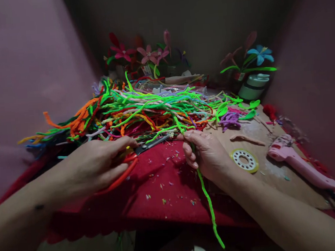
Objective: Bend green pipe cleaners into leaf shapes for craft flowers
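Observation:
My left hand (108,162) is closed round the handles of red-handled scissors (131,160). Their dark blades point right, toward my other hand, beside a bright green strand. Between thumb and fingers my right hand (201,150) pinches a green pipe cleaner (208,200); its long tail hangs down over the table's front edge, and green branches stick out above the fingers. Just behind both hands lies a large heap of many-coloured pipe cleaners (154,107).
A red cloth (162,197) bears small scraps. On a board (224,135) at right are a tape roll (244,160), purple pieces (230,120) and a pink glue gun (301,162). Pipe-cleaner flowers (149,55) and a pale jar (253,87) stand behind.

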Action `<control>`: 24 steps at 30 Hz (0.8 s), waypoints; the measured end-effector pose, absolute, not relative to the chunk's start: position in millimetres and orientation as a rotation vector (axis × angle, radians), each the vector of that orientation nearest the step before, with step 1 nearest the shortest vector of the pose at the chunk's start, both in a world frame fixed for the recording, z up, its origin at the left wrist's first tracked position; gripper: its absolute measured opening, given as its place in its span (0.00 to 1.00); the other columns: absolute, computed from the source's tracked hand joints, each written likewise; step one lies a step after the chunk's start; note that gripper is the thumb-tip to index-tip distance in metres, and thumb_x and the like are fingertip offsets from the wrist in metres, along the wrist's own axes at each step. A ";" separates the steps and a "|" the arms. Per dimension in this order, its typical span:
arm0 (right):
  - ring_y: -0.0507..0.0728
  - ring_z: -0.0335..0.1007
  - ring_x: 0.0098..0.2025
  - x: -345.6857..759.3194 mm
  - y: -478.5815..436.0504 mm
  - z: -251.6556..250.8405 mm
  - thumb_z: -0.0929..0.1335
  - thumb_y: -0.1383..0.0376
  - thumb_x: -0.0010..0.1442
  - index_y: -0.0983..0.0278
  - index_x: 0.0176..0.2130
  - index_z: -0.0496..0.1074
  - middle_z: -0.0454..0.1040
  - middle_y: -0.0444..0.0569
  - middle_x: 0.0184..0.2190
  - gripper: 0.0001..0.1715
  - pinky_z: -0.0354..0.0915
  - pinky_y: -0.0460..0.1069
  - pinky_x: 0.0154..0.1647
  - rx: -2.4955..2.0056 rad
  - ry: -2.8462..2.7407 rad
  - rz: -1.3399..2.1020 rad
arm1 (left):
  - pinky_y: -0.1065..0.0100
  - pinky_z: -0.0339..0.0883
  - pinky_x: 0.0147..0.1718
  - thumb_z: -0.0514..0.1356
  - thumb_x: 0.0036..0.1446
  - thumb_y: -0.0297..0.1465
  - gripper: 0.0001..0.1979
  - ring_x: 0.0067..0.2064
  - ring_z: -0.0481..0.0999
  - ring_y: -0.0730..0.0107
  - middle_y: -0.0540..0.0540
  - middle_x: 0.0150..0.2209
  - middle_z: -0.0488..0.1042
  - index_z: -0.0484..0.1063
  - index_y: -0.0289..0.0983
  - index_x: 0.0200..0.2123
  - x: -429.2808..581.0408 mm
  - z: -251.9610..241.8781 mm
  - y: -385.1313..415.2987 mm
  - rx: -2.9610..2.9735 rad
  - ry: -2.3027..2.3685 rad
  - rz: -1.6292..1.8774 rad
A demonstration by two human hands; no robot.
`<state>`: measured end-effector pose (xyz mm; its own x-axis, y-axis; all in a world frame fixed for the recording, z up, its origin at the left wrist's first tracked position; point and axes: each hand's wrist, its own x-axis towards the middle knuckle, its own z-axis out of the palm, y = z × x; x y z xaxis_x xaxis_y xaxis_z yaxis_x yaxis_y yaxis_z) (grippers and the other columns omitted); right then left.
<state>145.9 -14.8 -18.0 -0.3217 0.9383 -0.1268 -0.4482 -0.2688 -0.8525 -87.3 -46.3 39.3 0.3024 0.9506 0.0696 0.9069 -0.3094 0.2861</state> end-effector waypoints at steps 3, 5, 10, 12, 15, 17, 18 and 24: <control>0.45 0.50 0.11 145.3 -15.2 -18.6 0.65 0.63 0.53 0.67 0.32 0.70 0.63 0.38 0.13 0.09 0.48 0.40 0.07 -0.808 -0.911 1.792 | 0.70 0.61 0.24 0.50 0.55 0.32 0.16 0.26 0.72 0.66 0.45 0.30 0.75 0.66 0.36 0.45 -79.2 27.8 -48.5 2.705 1.683 0.229; 0.45 0.51 0.11 144.5 -16.1 -19.3 0.64 0.63 0.53 0.67 0.32 0.70 0.64 0.38 0.13 0.09 0.48 0.40 0.07 -0.801 -0.918 1.808 | 0.68 0.64 0.26 0.44 0.58 0.28 0.16 0.30 0.73 0.64 0.41 0.33 0.74 0.66 0.32 0.45 -70.2 15.9 -50.4 2.874 1.703 0.218; 0.46 0.52 0.11 142.8 -18.6 -19.6 0.65 0.64 0.53 0.64 0.28 0.65 0.66 0.38 0.13 0.05 0.49 0.39 0.06 -0.796 -0.895 1.803 | 0.62 0.67 0.31 0.44 0.57 0.22 0.16 0.34 0.72 0.60 0.39 0.32 0.71 0.65 0.28 0.45 -50.7 1.6 -52.1 3.060 1.794 -0.028; 0.46 0.52 0.11 142.2 -18.8 -19.1 0.65 0.64 0.53 0.63 0.28 0.64 0.67 0.39 0.13 0.05 0.50 0.40 0.06 -0.803 -0.887 1.796 | 0.62 0.66 0.30 0.44 0.57 0.21 0.15 0.31 0.71 0.60 0.41 0.30 0.69 0.66 0.28 0.44 -47.1 2.0 -51.5 3.105 1.834 -0.113; 0.46 0.53 0.11 141.2 -18.7 -18.4 0.65 0.64 0.53 0.63 0.29 0.64 0.68 0.39 0.13 0.05 0.50 0.40 0.06 -0.809 -0.895 1.787 | 0.62 0.65 0.29 0.45 0.56 0.21 0.15 0.29 0.69 0.61 0.42 0.28 0.68 0.67 0.28 0.43 -44.9 2.9 -50.6 3.139 1.853 -0.147; 0.47 0.53 0.11 140.5 -18.8 -18.0 0.65 0.64 0.53 0.63 0.29 0.64 0.68 0.39 0.14 0.05 0.51 0.40 0.06 -0.809 -0.914 1.773 | 0.62 0.65 0.29 0.45 0.57 0.21 0.15 0.29 0.69 0.61 0.42 0.28 0.68 0.67 0.28 0.43 -44.2 2.7 -50.5 3.141 1.843 -0.138; 0.47 0.53 0.11 140.3 -19.0 -18.0 0.65 0.64 0.53 0.63 0.29 0.64 0.68 0.39 0.14 0.05 0.51 0.40 0.07 -0.809 -0.929 1.762 | 0.62 0.65 0.29 0.44 0.57 0.21 0.15 0.29 0.69 0.61 0.42 0.28 0.68 0.67 0.28 0.43 -43.8 2.5 -50.6 3.145 1.835 -0.130; 0.46 0.53 0.12 139.8 -21.3 -18.9 0.65 0.63 0.53 0.64 0.30 0.66 0.69 0.39 0.15 0.06 0.50 0.40 0.07 -0.841 -1.013 1.687 | 0.64 0.64 0.27 0.45 0.58 0.23 0.14 0.28 0.68 0.62 0.43 0.27 0.67 0.68 0.30 0.41 -41.6 2.5 -52.1 3.209 1.850 -0.127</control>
